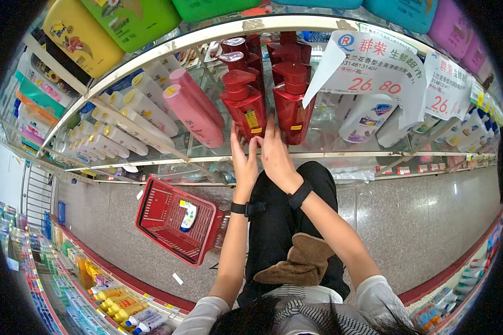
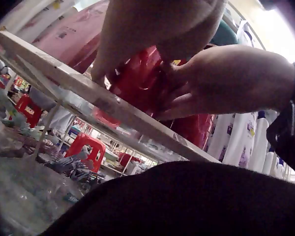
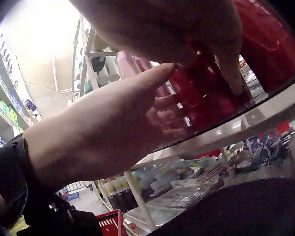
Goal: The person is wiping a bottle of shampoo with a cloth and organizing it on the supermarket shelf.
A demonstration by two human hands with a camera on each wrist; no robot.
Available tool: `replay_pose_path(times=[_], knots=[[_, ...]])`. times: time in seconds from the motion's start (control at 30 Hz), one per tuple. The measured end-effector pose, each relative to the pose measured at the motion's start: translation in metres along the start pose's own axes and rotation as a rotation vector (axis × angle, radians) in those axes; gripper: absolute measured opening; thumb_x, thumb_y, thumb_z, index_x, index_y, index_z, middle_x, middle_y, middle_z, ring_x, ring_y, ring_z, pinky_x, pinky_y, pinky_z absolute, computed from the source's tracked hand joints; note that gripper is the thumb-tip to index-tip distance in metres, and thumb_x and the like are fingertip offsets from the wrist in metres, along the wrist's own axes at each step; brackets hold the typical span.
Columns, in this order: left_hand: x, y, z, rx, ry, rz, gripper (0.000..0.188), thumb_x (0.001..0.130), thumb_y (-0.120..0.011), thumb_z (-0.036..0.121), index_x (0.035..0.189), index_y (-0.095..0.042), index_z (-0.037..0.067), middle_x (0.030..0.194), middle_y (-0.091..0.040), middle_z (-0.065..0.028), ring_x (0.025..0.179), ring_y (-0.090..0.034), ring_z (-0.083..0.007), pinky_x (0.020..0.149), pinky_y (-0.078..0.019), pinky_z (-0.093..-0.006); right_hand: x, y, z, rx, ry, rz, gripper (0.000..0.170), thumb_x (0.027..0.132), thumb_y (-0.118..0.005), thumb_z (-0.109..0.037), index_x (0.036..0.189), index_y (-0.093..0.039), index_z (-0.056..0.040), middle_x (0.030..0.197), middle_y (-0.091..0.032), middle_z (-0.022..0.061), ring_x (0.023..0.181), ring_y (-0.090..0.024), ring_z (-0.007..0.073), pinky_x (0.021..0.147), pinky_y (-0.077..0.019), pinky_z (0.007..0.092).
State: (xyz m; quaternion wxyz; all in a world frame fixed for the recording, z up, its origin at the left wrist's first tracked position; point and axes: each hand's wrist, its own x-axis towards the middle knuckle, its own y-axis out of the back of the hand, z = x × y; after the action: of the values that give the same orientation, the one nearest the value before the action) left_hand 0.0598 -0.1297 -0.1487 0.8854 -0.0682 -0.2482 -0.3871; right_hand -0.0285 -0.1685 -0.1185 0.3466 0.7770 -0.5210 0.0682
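Note:
Two rows of dark red pump bottles stand on the shelf, the left front one (image 1: 246,114) and the right front one (image 1: 296,106) with yellow labels. My left hand (image 1: 245,162) touches the lower left side of the left front bottle, thumb toward its front. Against its lower right side lies my right hand (image 1: 278,159), fingers extended into the gap between the rows. The left wrist view shows the red bottle (image 2: 140,81) between my left hand (image 2: 155,29) and right hand (image 2: 231,81). The right wrist view shows fingers on both sides of the bottle (image 3: 206,93); some fingertips are hidden.
Pink bottles (image 1: 193,106) stand left of the red ones, white bottles (image 1: 369,117) to the right. Paper price signs (image 1: 369,72) hang from the upper shelf. The lower shelf's pale front edge (image 1: 330,157) runs below the bottles. A red basket (image 1: 167,218) holding a white bottle is on the floor.

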Motion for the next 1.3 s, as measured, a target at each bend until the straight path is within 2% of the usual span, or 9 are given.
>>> replay_pose_path(times=[0.2, 0.7, 0.9, 0.97, 1.03, 1.1, 1.17, 1.23, 1.3], knots=[[0.0, 0.004, -0.008, 0.027, 0.018, -0.01, 0.054, 0.094, -0.048, 0.007, 0.144, -0.026, 0.005, 0.133, -0.04, -0.0167, 0.121, -0.045, -0.0262, 0.1, -0.0379, -0.0367, -0.004, -0.005, -0.007, -0.005, -0.095, -0.022, 0.065, 0.087, -0.046, 0.003, 0.141, -0.01, 0.009, 0.115, -0.046, 0.0387, 0.101, -0.052, 0.0511, 0.081, -0.0472, 0.0476], [-0.002, 0.003, 0.0, -0.016, 0.037, 0.049, 0.05, 0.094, -0.047, 0.002, 0.142, -0.032, 0.004, 0.12, -0.044, -0.0121, 0.115, -0.049, -0.023, 0.095, -0.0413, -0.0323, -0.001, -0.012, 0.009, 0.043, 0.053, 0.031, 0.071, 0.085, -0.046, 0.004, 0.142, -0.005, 0.0071, 0.117, -0.044, 0.0394, 0.096, -0.055, 0.0494, 0.078, -0.0492, 0.0471], [-0.024, 0.006, 0.0, 0.048, 0.054, 0.028, 0.054, 0.094, -0.044, 0.002, 0.144, -0.024, 0.001, 0.138, -0.037, -0.0163, 0.128, -0.04, -0.0266, 0.103, -0.0337, -0.0335, -0.021, 0.009, -0.003, 0.17, -0.171, -0.066, 0.056, 0.09, -0.048, -0.004, 0.137, -0.022, 0.01, 0.111, -0.05, 0.038, 0.103, -0.052, 0.0496, 0.085, -0.0447, 0.048], [-0.052, 0.012, 0.014, 0.036, 0.14, -0.019, 0.055, 0.095, -0.043, 0.001, 0.145, -0.02, 0.0, 0.146, -0.03, -0.0179, 0.133, -0.035, -0.0268, 0.105, -0.0315, -0.0343, -0.052, 0.03, -0.007, -0.014, 0.083, -0.118, 0.047, 0.091, -0.05, -0.01, 0.131, -0.036, 0.0094, 0.118, -0.049, 0.0347, 0.113, -0.047, 0.0479, 0.095, -0.04, 0.0475], [-0.083, 0.03, 0.017, 0.129, 0.21, -0.148, 0.054, 0.094, -0.043, 0.001, 0.144, -0.023, 0.0, 0.143, -0.034, -0.0186, 0.132, -0.036, -0.0262, 0.105, -0.031, -0.0349, -0.088, 0.067, -0.026, 0.023, 0.013, -0.27, 0.04, 0.09, -0.052, -0.012, 0.124, -0.044, 0.0085, 0.124, -0.049, 0.0296, 0.122, -0.041, 0.0449, 0.103, -0.0343, 0.0456], [-0.117, 0.042, 0.028, 0.092, 0.361, -0.228, 0.048, 0.093, -0.045, 0.002, 0.14, -0.034, 0.0, 0.138, -0.042, -0.0175, 0.129, -0.04, -0.0272, 0.105, -0.0315, -0.0351, -0.129, 0.1, -0.038, -0.057, -0.118, -0.294, 0.042, 0.09, -0.054, -0.015, 0.125, -0.045, 0.0062, 0.13, -0.046, 0.0256, 0.124, -0.038, 0.0458, 0.103, -0.0333, 0.0468], [-0.135, 0.049, 0.048, 0.347, 0.294, -0.346, 0.04, 0.092, -0.048, 0.002, 0.132, -0.047, 0.002, 0.133, -0.048, -0.0156, 0.125, -0.044, -0.0289, 0.104, -0.0324, -0.0352, -0.175, 0.116, -0.044, -0.248, -0.312, -0.218, 0.047, 0.09, -0.056, -0.019, 0.129, -0.043, 0.0034, 0.138, -0.036, 0.0254, 0.125, -0.032, 0.0515, 0.104, -0.0314, 0.0514], [-0.142, 0.044, 0.057, 0.298, 0.277, -0.293, 0.035, 0.089, -0.048, 0.0, 0.123, -0.055, 0.002, 0.127, -0.053, -0.0145, 0.121, -0.048, -0.0291, 0.104, -0.0333, -0.0374, -0.211, 0.127, -0.045, -0.48, -0.475, -0.455, 0.063, 0.088, -0.058, -0.033, 0.136, -0.033, 0.0007, 0.15, -0.013, 0.0211, 0.121, -0.026, 0.063, 0.101, -0.0314, 0.0575], [-0.137, 0.032, 0.071, 0.261, 0.295, -0.33, 0.035, 0.088, -0.047, -0.003, 0.122, -0.056, 0.002, 0.119, -0.059, -0.0141, 0.117, -0.052, -0.0285, 0.104, -0.0332, -0.038, -0.23, 0.142, -0.039, -0.52, -0.343, -0.511, 0.062, 0.082, -0.064, -0.037, 0.121, -0.047, 0.0082, 0.149, -0.012, 0.0232, 0.118, -0.031, 0.06, 0.096, -0.0358, 0.0585]])
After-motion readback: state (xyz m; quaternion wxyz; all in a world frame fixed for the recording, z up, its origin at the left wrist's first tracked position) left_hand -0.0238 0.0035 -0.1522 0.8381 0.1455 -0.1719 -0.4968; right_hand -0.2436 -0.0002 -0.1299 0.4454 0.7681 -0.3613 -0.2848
